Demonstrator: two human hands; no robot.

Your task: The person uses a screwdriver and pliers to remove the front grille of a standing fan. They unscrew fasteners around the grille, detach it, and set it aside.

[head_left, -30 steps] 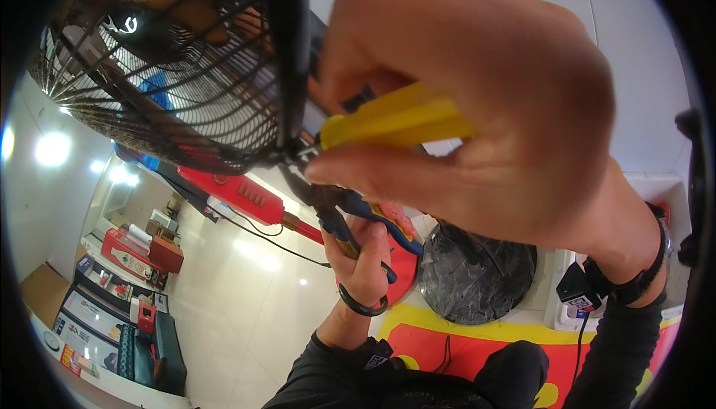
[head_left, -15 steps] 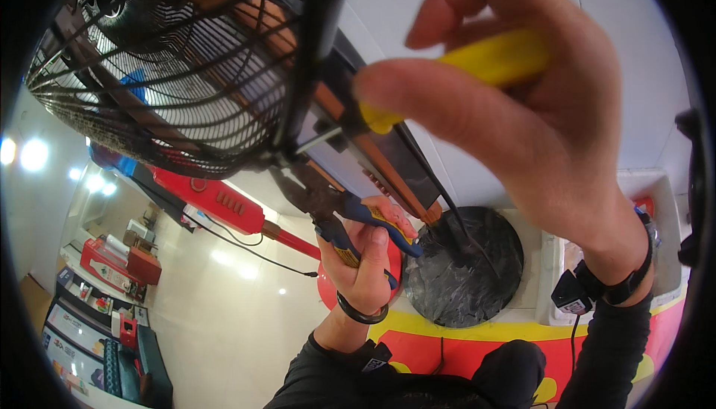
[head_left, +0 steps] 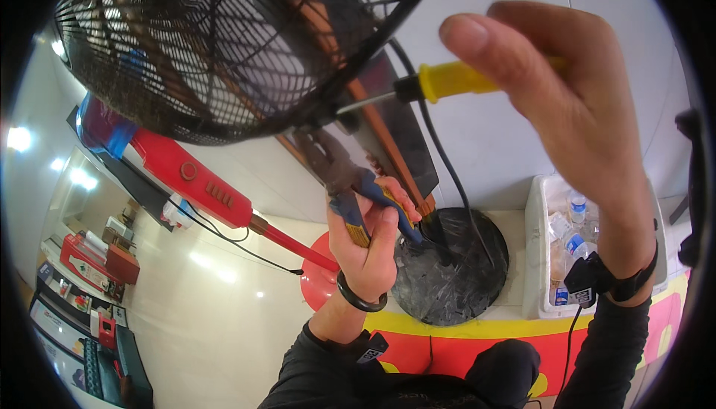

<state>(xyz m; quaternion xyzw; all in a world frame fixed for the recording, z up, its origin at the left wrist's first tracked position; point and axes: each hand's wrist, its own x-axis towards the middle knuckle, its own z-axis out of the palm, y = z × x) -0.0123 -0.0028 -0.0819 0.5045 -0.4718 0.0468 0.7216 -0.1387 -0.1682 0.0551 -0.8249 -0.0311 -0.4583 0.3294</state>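
My left hand (head_left: pixel 367 254) is closed round pliers with blue-and-yellow handles (head_left: pixel 344 178). The jaws reach up to the lower rim of a black wire fan guard (head_left: pixel 224 73) that fills the upper left. In my right hand (head_left: pixel 574 110) is a screwdriver with a yellow handle (head_left: pixel 459 83). Its metal shaft points left to a small black fitting (head_left: pixel 322 118) on the guard's rim, just above the plier jaws. My right thumb is raised along the handle. Whether the tip sits in a screw is too small to tell.
Below stands a round black fan base (head_left: pixel 459 286) with a cable running down to it. A red fan stand (head_left: pixel 198 185) leans through the left. At right, a white foam box (head_left: pixel 533 260) holds plastic bottles (head_left: pixel 576 241). Shelves with boxes (head_left: pixel 97 260) line the far left.
The yellow screwdriver has shifted right and its shaft now shows more fully. My right thumb has lifted from near its collar. The guard's rim sits further right and higher in view.
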